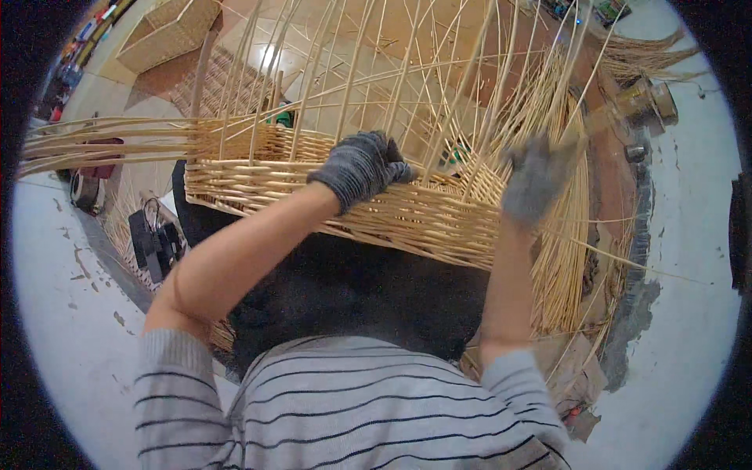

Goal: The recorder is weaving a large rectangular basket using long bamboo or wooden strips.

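A half-woven wicker basket lies across my lap, its near wall a band of pale willow rods. Tall upright stakes rise from its walls. My left hand, in a grey knit glove, is closed over the top of the near wall, around the middle. At the basket's right end is my right hand, gloved the same way and smeared by motion. Its fingers are too blurred to show whether they grip a rod. Long weaving rods stick out past the basket's left end.
A thick bundle of loose willow rods lies on the right, with a roll of tape beyond it. A rectangular woven basket stands at the far left. Left of my lap sits a black device. Rod scraps litter the floor ahead.
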Available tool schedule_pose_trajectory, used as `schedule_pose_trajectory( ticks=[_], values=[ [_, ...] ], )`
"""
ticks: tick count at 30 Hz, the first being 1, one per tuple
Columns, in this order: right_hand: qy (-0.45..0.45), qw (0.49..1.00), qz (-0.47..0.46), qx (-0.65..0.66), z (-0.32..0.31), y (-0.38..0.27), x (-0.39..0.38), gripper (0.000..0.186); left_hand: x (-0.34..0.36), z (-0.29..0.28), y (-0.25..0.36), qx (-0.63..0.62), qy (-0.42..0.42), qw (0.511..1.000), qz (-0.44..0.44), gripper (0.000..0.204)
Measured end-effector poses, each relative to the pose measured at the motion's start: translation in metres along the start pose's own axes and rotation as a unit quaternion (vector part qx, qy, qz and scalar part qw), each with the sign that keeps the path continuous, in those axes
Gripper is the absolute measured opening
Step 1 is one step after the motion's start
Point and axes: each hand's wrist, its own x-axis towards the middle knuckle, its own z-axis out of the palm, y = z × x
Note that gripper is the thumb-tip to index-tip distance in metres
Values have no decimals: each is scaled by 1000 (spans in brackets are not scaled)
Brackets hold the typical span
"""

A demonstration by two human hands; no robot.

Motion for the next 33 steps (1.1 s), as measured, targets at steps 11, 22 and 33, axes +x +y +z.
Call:
schedule_pose_trajectory(
  ticks=[11,22,33],
  values=[
    [-53,989,-97,-98,-31,-52,-79,26,79,4,68,249,146,957,16,79],
    [-121,936,-78,-321,-80,-81,33,21,24,62,111,22,-139,989,-54,44],
    [62,991,-113,32,-161,-57,2,11,51,72,135,-23,-185,976,-112,68]
  ],
)
